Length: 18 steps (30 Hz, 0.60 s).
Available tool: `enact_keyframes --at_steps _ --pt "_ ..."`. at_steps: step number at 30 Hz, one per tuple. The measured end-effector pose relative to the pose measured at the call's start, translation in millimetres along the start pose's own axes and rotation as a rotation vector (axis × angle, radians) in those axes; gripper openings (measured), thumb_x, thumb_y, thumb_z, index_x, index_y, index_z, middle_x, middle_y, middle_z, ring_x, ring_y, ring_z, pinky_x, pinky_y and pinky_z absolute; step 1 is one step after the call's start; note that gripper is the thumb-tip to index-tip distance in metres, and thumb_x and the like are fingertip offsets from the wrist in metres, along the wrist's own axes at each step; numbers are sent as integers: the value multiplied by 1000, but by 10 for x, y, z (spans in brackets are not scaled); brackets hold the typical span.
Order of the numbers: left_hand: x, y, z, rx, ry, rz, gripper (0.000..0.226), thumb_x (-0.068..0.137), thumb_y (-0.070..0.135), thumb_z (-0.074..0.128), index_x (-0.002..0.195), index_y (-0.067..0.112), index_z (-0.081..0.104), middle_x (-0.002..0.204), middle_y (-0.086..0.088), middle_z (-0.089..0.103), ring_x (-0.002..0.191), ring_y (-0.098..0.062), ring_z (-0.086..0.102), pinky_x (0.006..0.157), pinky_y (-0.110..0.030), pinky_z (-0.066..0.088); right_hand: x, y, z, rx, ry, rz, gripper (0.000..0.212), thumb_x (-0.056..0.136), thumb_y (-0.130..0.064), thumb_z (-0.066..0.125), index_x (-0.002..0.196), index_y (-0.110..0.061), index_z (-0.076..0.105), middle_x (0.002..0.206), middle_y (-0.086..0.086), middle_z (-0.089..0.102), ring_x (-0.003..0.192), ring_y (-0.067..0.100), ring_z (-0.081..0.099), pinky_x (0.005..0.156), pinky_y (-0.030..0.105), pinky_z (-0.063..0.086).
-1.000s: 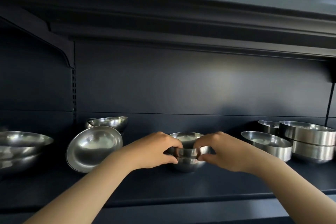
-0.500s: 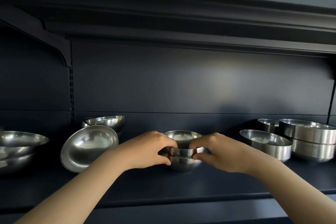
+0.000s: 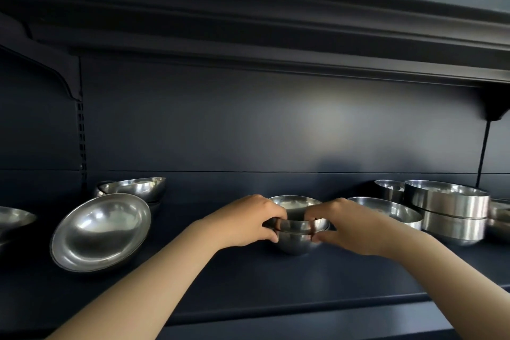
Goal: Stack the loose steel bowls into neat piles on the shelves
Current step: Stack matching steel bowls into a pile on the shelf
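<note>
A small pile of nested steel bowls (image 3: 297, 240) stands on the dark shelf (image 3: 248, 284) in the middle. My left hand (image 3: 245, 222) grips its left rim and my right hand (image 3: 347, 226) grips its right rim, thumbs below and fingers over the top edge. A wide shallow bowl (image 3: 100, 230) leans tilted on its side at the left. Behind it rests another pile of bowls (image 3: 135, 188). To the right lie a shallow bowl (image 3: 386, 208) and a pile of two deep straight-walled bowls (image 3: 447, 210).
A further small bowl (image 3: 389, 189) stands at the back right, and bowl rims are cut off at the left edge (image 3: 13, 218) and the right edge (image 3: 499, 215). An upper shelf (image 3: 276, 50) overhangs. The back panel is close behind the bowls.
Both hands stay on the middle pile of bowls. The view has drifted slightly, so the pile and hands appear a little lower and more to the left; no bowl visibly changed place.
</note>
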<state>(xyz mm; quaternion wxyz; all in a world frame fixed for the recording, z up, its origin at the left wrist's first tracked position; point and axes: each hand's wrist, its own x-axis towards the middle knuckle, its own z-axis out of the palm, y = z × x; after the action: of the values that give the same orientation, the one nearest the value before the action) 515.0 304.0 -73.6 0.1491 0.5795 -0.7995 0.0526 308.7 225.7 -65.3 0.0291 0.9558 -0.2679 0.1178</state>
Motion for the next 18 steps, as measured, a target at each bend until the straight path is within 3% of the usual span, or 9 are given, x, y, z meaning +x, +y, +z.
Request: enact_keyframes --at_steps 5,9,13,16,18 --pt "188 174 68 7 -2 6 10 86 23 65 91 20 57 89 5 56 85 -17 54 74 -38 48 -46 207 -19 -72 -1 53 9 83 -33 63 90 -31 58 92 -9 64 83 10 58 73 27 44" --pt "58 209 18 28 72 -22 28 90 14 58 118 19 57 116 2 58 108 -18 51 91 -40 45 -31 131 -121 -99 51 21 16 83 -35 64 98 -33 60 98 -19 62 94 7 59 76 16 42" --pt "-507 33 -192 84 216 -62 39 93 20 55 131 28 51 130 11 52 121 -6 42 102 -23 33 47 -312 -211 64 275 -89 20 79 -33 69 98 -34 65 91 -22 65 86 1 60 79 22 47" --pt "-1160 -234 -440 148 243 -151 36 91 32 57 127 35 54 126 24 52 112 11 37 91 1 22 177 -829 -139 141 286 -234 21 79 -28 73 99 -30 66 89 -26 61 90 -6 56 80 11 43" --pt "-1584 -438 -607 170 252 -235 34 88 35 60 122 37 57 120 28 53 109 13 42 93 0 26 311 -1155 -53 193 259 -298 20 81 -25 71 100 -27 66 89 -26 59 92 -8 53 81 8 42"
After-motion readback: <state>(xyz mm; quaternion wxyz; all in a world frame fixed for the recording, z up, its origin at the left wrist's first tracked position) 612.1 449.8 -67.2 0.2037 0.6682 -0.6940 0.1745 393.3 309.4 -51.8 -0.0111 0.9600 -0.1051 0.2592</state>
